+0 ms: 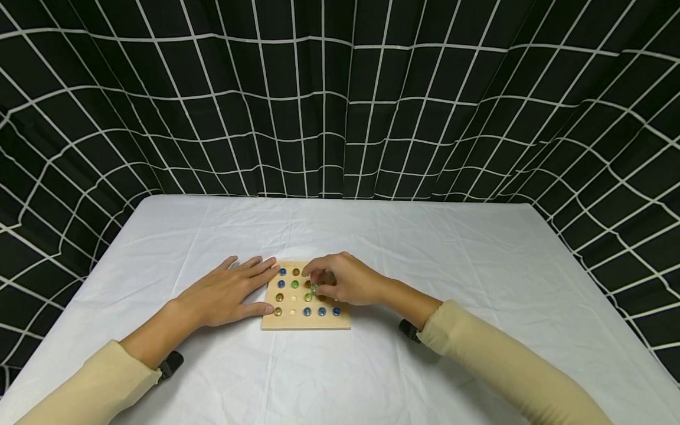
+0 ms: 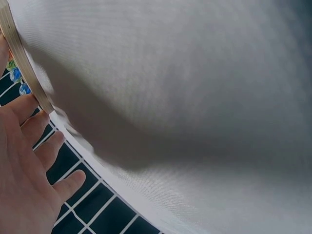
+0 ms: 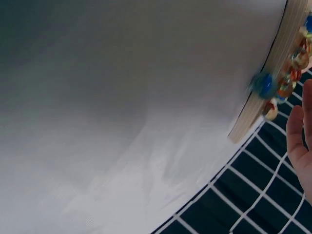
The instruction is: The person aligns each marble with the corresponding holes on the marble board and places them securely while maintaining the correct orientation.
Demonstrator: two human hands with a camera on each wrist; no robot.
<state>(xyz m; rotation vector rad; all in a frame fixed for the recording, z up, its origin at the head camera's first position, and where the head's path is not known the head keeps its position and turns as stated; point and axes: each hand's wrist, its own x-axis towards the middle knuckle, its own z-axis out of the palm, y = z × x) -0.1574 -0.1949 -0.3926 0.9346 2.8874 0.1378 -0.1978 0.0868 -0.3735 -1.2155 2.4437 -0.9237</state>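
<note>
A flat wooden board (image 1: 287,324) with rows of shallow holes lies on the white cloth. Blue, green and amber glass marbles sit in most of the holes that show, such as a blue marble (image 1: 307,311) in the near row. My left hand (image 1: 225,293) rests spread at the board's left edge, fingertips and thumb touching it. Over the board's right half, my right hand (image 1: 355,280) pinches a green marble (image 1: 314,288) between thumb and fingers, hiding several holes. In the right wrist view, a blurred blue marble (image 3: 264,86) overlaps the board's side.
A wrinkled white cloth (image 1: 425,248) covers the table around the board. Black curtains with a white grid (image 1: 297,106) stand behind the table and along both sides. Dark wrist cameras sit under both cuffs, the left camera (image 1: 171,364) close above the cloth.
</note>
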